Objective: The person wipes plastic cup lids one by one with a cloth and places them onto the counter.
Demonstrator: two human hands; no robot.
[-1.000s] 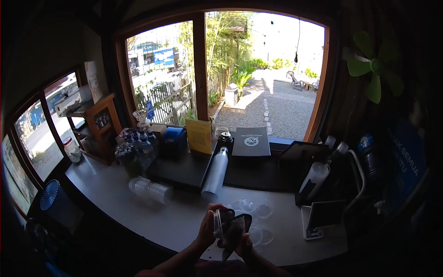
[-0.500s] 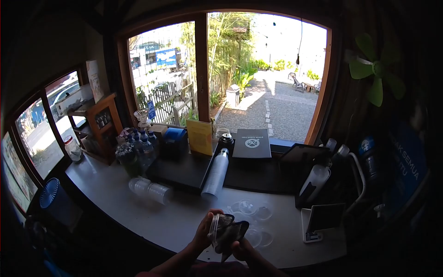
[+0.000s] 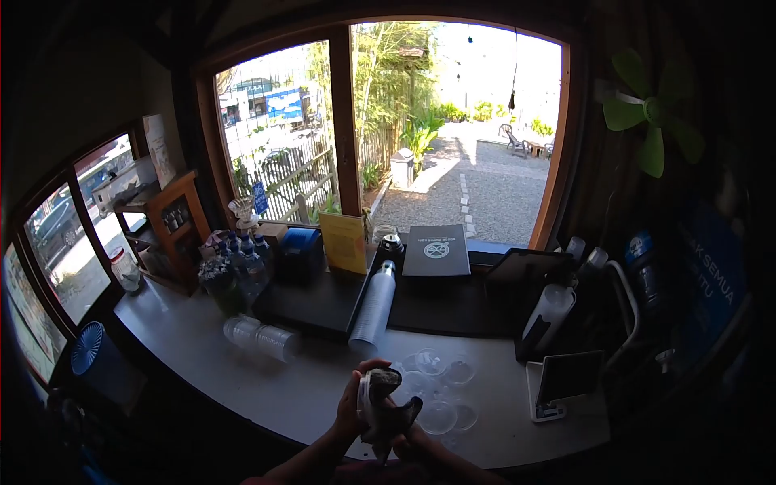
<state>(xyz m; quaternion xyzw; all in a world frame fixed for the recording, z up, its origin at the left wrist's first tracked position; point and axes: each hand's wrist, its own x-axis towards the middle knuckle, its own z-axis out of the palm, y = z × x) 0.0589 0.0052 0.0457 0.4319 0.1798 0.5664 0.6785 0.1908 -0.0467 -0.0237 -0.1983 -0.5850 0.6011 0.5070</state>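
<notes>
My left hand (image 3: 350, 408) is wrapped round a clear plastic cup (image 3: 364, 398), held tilted near the front edge of the counter. Just right of it, my right hand (image 3: 402, 444) grips a dark cloth (image 3: 394, 416), part of which is bunched at the cup's mouth. The fingers of my right hand are partly hidden in shadow behind the cloth. Several clear round lids (image 3: 437, 416) lie on the counter to the right of my hands. Behind them a long stack of cups (image 3: 374, 311) leans on a black raised shelf.
Two clear plastic containers (image 3: 260, 338) lie on the grey counter (image 3: 186, 331) at left. Bottles (image 3: 255, 263) stand behind them. At right are a tablet-like device (image 3: 568, 378) and a white bottle (image 3: 550, 311). A dark menu (image 3: 436, 252) rests near the window.
The cup and cloth have shifted slightly left, and the cloth has changed shape, with its folds spread further apart. My right hand has moved lower and left. The view has turned slightly.
</notes>
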